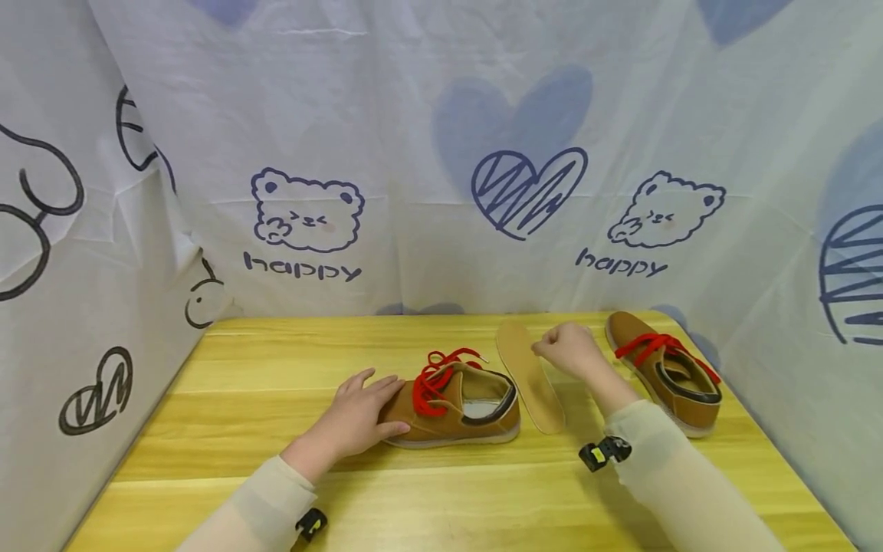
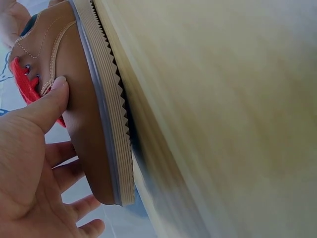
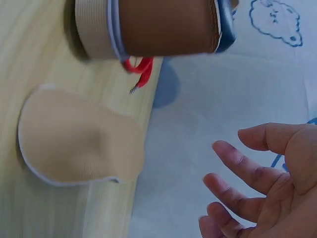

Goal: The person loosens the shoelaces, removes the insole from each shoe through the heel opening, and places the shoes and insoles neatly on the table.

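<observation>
A brown lace-up shoe (image 1: 448,428) with red laces stands upright on the table, its toe toward the left. My left hand (image 1: 355,414) holds its toe end, the thumb (image 2: 53,99) against the near side and the fingers over the far side. Just behind the heel lies a flat tan insole (image 1: 527,376). Above the insole's right edge hovers my right hand (image 1: 571,349), its fingers loosely bent and apart from it in the right wrist view, with nothing between them. Inside the held shoe a pale inner sole shows at the opening.
A matching brown shoe (image 1: 698,414) with red laces stands at the table's right, beyond my right hand. The yellow wood-grain table (image 1: 414,506) ends at a white printed cloth (image 1: 414,253) at the back and sides.
</observation>
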`<action>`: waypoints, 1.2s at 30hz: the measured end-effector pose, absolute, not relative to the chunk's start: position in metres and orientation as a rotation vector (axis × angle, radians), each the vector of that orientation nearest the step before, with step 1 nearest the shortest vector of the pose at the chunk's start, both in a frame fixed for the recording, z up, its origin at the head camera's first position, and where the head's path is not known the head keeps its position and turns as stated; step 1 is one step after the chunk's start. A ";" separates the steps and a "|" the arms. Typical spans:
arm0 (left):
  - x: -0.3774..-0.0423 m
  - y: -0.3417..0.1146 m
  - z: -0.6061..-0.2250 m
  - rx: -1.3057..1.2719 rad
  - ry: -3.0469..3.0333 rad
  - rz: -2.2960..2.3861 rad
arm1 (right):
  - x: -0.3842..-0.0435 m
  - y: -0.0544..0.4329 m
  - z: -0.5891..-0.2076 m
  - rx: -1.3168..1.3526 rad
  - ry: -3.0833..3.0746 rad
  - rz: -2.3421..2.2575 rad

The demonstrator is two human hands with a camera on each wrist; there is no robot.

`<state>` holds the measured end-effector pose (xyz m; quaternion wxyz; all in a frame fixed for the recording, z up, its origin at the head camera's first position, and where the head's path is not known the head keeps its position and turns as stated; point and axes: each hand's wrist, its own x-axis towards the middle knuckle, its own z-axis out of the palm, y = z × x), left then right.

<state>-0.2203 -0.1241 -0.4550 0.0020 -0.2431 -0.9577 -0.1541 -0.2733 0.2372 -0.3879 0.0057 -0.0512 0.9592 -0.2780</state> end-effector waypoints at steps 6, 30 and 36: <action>-0.220 -0.125 -0.453 -0.761 -2.987 -0.438 | -0.257 0.223 -0.388 -0.229 3.038 -0.878; -0.255 -0.142 -0.454 -0.841 -2.943 -0.473 | -0.216 0.186 -0.404 -0.336 3.097 -0.754; -0.268 -0.146 -0.454 -0.901 -2.952 -0.519 | -0.203 0.180 -0.401 -0.392 3.135 -0.628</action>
